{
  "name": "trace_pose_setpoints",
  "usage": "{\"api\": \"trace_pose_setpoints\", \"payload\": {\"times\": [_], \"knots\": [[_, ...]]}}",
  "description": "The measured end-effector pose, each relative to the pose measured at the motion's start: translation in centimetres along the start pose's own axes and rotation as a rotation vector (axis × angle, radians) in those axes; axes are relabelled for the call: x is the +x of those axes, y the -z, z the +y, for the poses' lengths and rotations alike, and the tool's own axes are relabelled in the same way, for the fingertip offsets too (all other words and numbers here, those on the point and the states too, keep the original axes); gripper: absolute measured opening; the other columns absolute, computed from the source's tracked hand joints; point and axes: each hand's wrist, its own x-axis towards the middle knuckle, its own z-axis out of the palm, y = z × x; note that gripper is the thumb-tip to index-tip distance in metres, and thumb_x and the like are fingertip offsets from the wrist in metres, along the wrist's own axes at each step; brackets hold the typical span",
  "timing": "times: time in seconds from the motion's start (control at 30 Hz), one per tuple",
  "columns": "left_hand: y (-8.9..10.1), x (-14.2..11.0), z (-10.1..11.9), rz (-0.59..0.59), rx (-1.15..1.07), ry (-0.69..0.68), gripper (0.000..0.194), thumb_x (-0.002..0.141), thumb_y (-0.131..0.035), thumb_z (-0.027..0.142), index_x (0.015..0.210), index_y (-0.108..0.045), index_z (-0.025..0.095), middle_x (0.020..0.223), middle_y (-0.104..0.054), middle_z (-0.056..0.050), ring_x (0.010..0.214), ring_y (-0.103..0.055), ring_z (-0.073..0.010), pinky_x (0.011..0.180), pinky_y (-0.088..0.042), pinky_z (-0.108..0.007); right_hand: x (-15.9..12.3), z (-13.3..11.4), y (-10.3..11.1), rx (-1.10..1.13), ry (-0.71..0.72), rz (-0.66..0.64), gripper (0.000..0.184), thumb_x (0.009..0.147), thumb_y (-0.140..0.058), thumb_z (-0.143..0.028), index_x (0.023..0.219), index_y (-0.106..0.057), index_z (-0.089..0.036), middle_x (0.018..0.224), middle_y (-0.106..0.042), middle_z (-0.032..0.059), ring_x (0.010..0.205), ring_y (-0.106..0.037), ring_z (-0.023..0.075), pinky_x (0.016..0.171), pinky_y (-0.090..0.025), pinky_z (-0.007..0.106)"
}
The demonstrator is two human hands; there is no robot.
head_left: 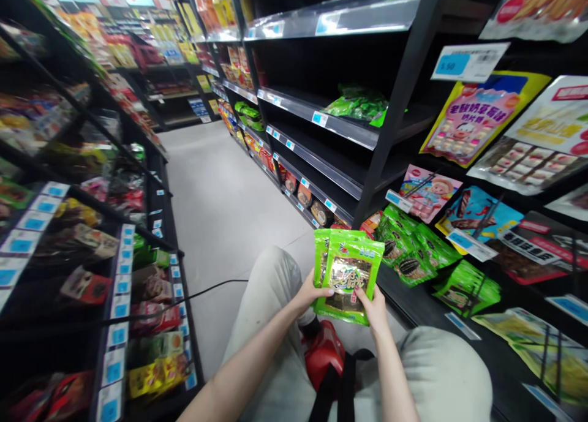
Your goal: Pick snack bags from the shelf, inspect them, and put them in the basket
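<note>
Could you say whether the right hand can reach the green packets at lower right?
Probably yes: the green packets lie near the right hand, nothing visibly between, though it is holding snack packs.

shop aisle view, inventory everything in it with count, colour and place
held green packets: at least two, green, between the hands
green bags: several, green, lower right rack
shelf packs: a pile, green, middle shelf
candy bag: one, pink and yellow, upper right
shelving: several units, black, both sides
price tags: many, white and blue, shelf edges
floor: one, grey, centre
cable: one, black, left
left hand: one, bare, packets' left
right hand: one, bare, packets' right
legs: two, pale trousers, below
</note>
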Motion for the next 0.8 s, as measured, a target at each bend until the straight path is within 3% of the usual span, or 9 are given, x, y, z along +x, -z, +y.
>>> {"api": "trace_pose_setpoints", "payload": {"times": [0.8], "knots": [[0.01,0.01,0.52,0.000,-0.002,0.007,0.068,0.042,-0.080,0.017,0.103,-0.050,0.014,0.102,-0.060,-0.010,0.090,-0.057,-0.0235,0.080,-0.043,-0.035,-0.10,-0.09,0.25,-0.005,0.030,0.017,0.041,0.061,-0.065,-0.042,0.091,-0.059,-0.014,0.090,-0.065,0.0083,0.083,-0.058,0.0252,0.073,-0.045,0.035]]}}
